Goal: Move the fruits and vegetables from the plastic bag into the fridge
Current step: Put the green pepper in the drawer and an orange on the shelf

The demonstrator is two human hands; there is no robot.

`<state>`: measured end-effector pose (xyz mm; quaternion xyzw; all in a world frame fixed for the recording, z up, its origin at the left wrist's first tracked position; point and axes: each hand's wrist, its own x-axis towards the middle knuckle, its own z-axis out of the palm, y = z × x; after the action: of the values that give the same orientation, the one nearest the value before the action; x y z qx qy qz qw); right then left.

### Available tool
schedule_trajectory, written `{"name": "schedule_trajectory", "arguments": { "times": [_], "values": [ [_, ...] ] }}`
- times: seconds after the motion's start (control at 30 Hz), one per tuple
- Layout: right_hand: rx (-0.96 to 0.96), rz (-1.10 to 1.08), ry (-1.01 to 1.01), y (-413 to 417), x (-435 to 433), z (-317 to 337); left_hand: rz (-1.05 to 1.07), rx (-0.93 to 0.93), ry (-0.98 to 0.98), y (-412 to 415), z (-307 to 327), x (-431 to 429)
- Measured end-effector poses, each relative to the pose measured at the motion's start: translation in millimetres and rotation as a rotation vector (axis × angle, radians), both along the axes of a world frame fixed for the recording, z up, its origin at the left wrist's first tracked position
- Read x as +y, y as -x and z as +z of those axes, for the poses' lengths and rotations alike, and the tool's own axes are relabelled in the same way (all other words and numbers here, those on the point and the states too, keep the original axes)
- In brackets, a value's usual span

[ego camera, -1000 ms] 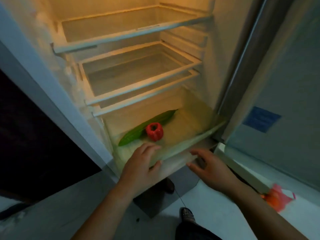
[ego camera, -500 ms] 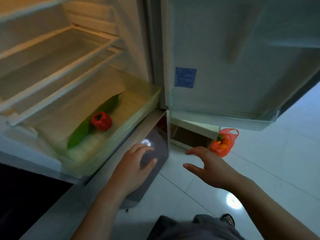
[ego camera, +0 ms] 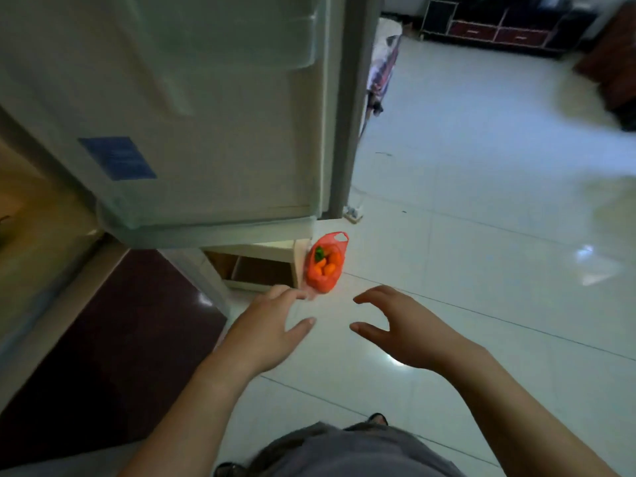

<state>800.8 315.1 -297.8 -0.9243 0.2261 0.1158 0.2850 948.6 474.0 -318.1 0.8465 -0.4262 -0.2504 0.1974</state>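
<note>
the open fridge door [ego camera: 192, 108] fills the upper left, a blue label [ego camera: 117, 158] on its inner face. the left hand [ego camera: 266, 330] reaches out over the white floor [ego camera: 481, 270], fingers [ego camera: 292, 293] spread wide and empty. at its 1 o'clock the orange plastic bag [ego camera: 325, 263] sits on the floor, long axis upright, handles toward 12 o'clock (orange and green produce inside). the right hand [ego camera: 401, 327] hovers at the bag's 5 o'clock, curled loosely wide, holding nothing.
</note>
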Motion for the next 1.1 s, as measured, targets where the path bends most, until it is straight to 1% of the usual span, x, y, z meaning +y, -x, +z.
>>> {"name": "schedule_trajectory", "arguments": {
  "times": [0.1,0.2,0.37,0.53,0.67,0.77,0.93,1.1],
  "values": [
    [0.014,-0.111,0.017,47.6,-53.9,-0.6,-0.102,0.021,0.005,36.6,-10.2,-72.8],
    [0.024,-0.176,0.020,82.3,-94.2,1.9,-0.141,0.039,-0.002,60.3,-10.6,-122.7],
    [-0.003,-0.193,-0.031,95.3,-144.2,-3.0,-0.141,0.062,-0.035,68.2,-10.5,-173.7],
    [-0.063,-0.172,-0.069,59.2,-187.2,-17.2,-0.123,0.071,-0.047,45.6,-24.9,-211.7],
    [-0.016,-0.112,-0.061,17.3,-239.8,-26.7,-0.097,0.070,-0.048,13.7,-44.5,-262.4],
    [0.029,-0.105,-0.023,-8.4,-288.9,-25.6,-0.127,0.084,-0.060,-9.5,-51.0,-316.4],
    [0.082,-0.125,-0.001,-39.1,-363.8,-16.6,-0.229,0.087,-0.045,-39.2,-38.9,-398.0],
    [0.064,-0.141,0.015,-79.1,-421.5,-21.7,-0.245,0.056,-0.098,-69.7,-39.5,-442.3]
  ]
}}
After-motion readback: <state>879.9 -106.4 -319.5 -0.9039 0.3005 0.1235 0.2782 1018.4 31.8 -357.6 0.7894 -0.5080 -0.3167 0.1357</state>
